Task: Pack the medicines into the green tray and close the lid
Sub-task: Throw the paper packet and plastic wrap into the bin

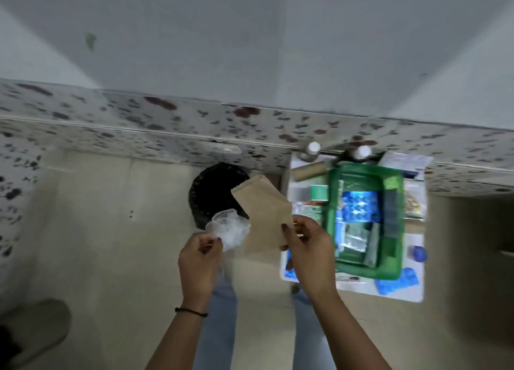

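The green tray (395, 266) rests on a white board (400, 293) at the right and holds blue blister packs (357, 205) and foil strips. My right hand (308, 247) is just left of the tray, pinching a brown paper envelope (262, 211) by its lower edge. My left hand (199, 254) grips a crumpled clear plastic wrapper (229, 229) over the floor. Loose blue blister packs (396, 280) lie on the board in front of the tray. I cannot see a lid.
A black round bin (208, 194) stands on the floor beyond my hands. Two white-capped bottles (313, 148), a cardboard roll (308, 171), a green tape roll (318, 193) and medicine boxes (404, 162) crowd the board around the tray. A speckled ledge (139, 125) runs along the wall.
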